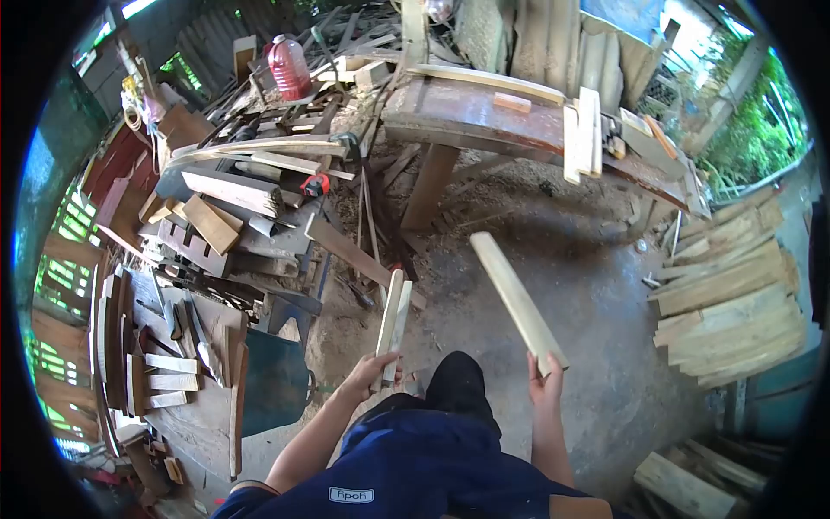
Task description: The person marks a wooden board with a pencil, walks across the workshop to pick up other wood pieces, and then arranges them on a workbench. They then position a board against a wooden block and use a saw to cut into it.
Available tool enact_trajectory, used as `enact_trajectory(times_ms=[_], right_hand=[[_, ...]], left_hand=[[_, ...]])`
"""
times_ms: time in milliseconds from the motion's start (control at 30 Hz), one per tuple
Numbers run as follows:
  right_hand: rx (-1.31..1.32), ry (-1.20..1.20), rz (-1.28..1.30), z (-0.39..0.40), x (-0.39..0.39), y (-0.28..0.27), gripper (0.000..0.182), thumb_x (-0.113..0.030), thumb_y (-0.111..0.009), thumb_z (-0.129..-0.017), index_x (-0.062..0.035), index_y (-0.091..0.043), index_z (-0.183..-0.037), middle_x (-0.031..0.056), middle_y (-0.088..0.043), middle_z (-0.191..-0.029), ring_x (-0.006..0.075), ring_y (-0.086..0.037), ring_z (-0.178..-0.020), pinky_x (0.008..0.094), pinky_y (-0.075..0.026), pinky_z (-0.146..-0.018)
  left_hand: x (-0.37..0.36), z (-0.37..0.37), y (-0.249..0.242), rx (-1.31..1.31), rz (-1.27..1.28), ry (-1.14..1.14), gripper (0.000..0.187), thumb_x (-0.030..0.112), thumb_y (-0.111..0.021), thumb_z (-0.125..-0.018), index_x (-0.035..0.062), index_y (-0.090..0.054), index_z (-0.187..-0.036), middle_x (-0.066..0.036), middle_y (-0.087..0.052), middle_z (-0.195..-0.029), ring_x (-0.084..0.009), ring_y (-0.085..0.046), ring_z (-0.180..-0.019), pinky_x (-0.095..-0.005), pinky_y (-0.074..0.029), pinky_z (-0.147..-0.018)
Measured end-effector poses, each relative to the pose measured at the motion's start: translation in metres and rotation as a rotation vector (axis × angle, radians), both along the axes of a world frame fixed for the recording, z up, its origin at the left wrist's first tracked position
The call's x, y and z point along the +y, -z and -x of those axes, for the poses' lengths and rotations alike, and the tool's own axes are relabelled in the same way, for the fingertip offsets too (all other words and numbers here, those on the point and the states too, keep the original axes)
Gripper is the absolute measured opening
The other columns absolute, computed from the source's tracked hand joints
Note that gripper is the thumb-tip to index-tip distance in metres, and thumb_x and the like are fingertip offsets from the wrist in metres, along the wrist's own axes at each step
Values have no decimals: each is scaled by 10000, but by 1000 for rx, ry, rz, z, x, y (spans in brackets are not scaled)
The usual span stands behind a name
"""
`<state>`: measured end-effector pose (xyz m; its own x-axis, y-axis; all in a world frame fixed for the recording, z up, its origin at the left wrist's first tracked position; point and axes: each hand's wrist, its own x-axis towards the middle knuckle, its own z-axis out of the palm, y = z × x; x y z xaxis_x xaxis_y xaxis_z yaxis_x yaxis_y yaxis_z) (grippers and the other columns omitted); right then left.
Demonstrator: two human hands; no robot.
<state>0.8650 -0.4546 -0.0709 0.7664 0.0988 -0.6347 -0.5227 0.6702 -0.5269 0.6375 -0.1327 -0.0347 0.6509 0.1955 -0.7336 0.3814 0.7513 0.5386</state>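
Observation:
My left hand [377, 372] is closed around the lower ends of two narrow wooden strips [395, 324], which stand side by side and point away from me. Out to the right, my right hand [545, 381] grips the near end of a wider pale wooden board [517, 298]. That board slants up and to the left over the concrete floor. The two hands are well apart, and the wood in one does not touch the wood in the other.
A workbench [484, 112] at the back carries several wood strips [584, 134]. To the left, a cluttered bench holds offcuts, a red tape measure [316, 184] and a red jug [289, 67]. Planks [731, 303] are stacked at right. A low table [203, 415] stands near left.

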Motion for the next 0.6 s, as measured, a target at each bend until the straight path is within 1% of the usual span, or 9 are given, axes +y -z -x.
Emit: enact_trajectory(times_ms=[100, 167, 300, 367, 400, 433, 500, 567, 600], right_hand=[[-35, -20, -177, -82, 48, 1, 497, -84, -642, -901, 43, -422, -1329, 189, -490, -1290, 342, -517, -1220, 312, -581, -930], [-3, -27, -365, -144, 82, -4, 453, -95, -636, -921, 25, -461, -1321, 158, -503, -1326, 311, -486, -1269, 307, -537, -995], [-24, -2, -626, -299, 135, 44, 390, -84, -676, -895, 5, -550, -1253, 135, -562, -1287, 294, -493, -1273, 282, -532, -998], [-65, -62, -766, -369, 163, 56, 412, -53, -683, -879, 5, -544, -1262, 144, -565, -1293, 288, -508, -1261, 289, -544, -986], [52, -1, -782, -392, 178, 41, 410, -18, -692, -858, -4, -559, -1246, 135, -563, -1304, 276, -536, -1232, 310, -557, -972], [67, 52, -749, -417, 194, 38, 415, 16, -697, -841, -6, -564, -1233, 131, -593, -1263, 274, -579, -1180, 337, -564, -965], [-24, 114, -604, -464, 223, 50, 403, 31, -705, -825, 1, -567, -1202, 145, -627, -1188, 284, -620, -1110, 360, -571, -955], [17, 131, -556, -493, 247, 50, 341, 40, -705, -820, 7, -588, -1138, 140, -655, -1109, 283, -644, -1060, 374, -579, -941], [131, 64, -585, -507, 253, 52, 271, 43, -712, -811, 4, -608, -1058, 121, -661, -1056, 275, -658, -1010, 379, -585, -926]], left_hand=[[17, -21, -1, 17, -107, -44, 312, 240, -656, -917, -31, -585, -1053, -75, -628, -771, -155, -636, -607, -299, -536, -538], [25, -28, 4, 66, -173, -106, 301, 233, -666, -909, -31, -583, -1029, -78, -634, -767, -149, -630, -588, -293, -537, -530], [32, -54, 9, 210, -192, -358, 280, 231, -664, -909, -14, -586, -1020, -80, -623, -734, -165, -627, -585, -298, -543, -524], [29, -69, 16, 242, -185, -483, 258, 222, -643, -919, -7, -580, -1021, -73, -613, -728, -171, -627, -596, -312, -545, -532], [24, -79, 14, 256, -135, -557, 254, 224, -633, -924, 0, -577, -1029, -75, -611, -735, -173, -623, -596, -315, -544, -536], [24, -95, 11, 261, -97, -628, 250, 227, -624, -929, 7, -573, -1038, -77, -608, -743, -175, -620, -596, -318, -543, -540], [22, -124, 12, 179, 76, -784, 257, 240, -598, -946, 31, -555, -1090, -88, -603, -762, -192, -620, -596, -307, -531, -529], [22, -159, -2, 288, 10, -709, 286, 252, -596, -950, 26, -548, -1119, -91, -610, -768, -192, -625, -600, -299, -530, -525], [22, -175, -10, 310, -5, -669, 307, 253, -599, -950, 20, -546, -1143, -94, -616, -773, -185, -629, -601, -295, -529, -519]])
